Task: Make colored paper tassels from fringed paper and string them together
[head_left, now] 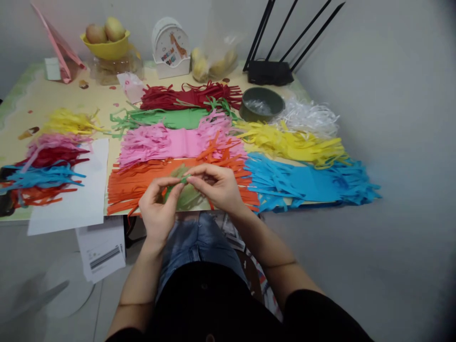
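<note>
Between my two hands is a green tissue-paper tassel [188,197], its loose strips hanging blurred below my fingers. My left hand [159,204] pinches it near its narrow top. From the other side my right hand [215,185] presses thumb and fingertips on the same twisted green part. Directly beneath lies a fringed orange paper sheet [142,180], partly covered by my hands. A fringed pink paper sheet [183,142] lies just behind it, and a fringed blue paper sheet [313,183] is to the right.
Fringed green [181,118], dark red [178,97] and yellow paper [295,145] lie farther back. Finished-looking coloured tassels [46,175] rest at left by white paper [90,190]. A dark bowl [261,104], white strands [308,116] and a black router [270,72] stand at back right.
</note>
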{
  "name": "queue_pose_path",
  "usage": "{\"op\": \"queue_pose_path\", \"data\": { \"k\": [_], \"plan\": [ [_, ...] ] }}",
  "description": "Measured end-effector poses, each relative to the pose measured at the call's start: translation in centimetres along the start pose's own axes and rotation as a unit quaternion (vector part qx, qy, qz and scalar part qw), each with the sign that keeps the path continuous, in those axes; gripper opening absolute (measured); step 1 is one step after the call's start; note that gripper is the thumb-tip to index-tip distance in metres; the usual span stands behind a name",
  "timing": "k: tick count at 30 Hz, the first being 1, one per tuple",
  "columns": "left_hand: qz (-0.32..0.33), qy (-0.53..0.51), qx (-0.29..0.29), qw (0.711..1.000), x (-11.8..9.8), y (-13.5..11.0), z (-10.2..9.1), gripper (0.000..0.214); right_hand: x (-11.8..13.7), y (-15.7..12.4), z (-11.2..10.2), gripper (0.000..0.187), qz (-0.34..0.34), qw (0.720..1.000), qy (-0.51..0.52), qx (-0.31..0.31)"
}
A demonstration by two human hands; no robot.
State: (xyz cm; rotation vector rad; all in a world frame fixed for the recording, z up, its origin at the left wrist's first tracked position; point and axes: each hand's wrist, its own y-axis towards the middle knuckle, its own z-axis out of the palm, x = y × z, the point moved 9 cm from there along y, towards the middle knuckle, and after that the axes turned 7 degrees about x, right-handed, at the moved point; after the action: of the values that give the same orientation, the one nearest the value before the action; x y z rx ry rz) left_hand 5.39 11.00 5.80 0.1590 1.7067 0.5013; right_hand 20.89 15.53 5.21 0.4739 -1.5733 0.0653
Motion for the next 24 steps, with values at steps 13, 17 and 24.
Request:
{"op": "queue_pose_path", "data": {
  "k": [13, 17, 24],
  "plan": [
    [0.094, 0.126, 0.024, 0.987, -0.9, 0.2, 0.5, 0.018, 4.3, 1.6, 0.7, 0.028, -0.099, 0.964, -0.217, 0.12],
    [0.085, 0.028, 0.022, 0.996, -0.5, 0.5, 0.4, 0.005, 5.4, 2.0, 1.4, 0.035, -0.111, 0.948, -0.248, 0.163],
    [-0.061, -0.186, 0.032, 0.98, 2.8, 1.2, 0.6, 0.019, 6.6, 2.7, 0.5, 0.043, -0.074, 0.961, -0.237, 0.126]
  ]
}}
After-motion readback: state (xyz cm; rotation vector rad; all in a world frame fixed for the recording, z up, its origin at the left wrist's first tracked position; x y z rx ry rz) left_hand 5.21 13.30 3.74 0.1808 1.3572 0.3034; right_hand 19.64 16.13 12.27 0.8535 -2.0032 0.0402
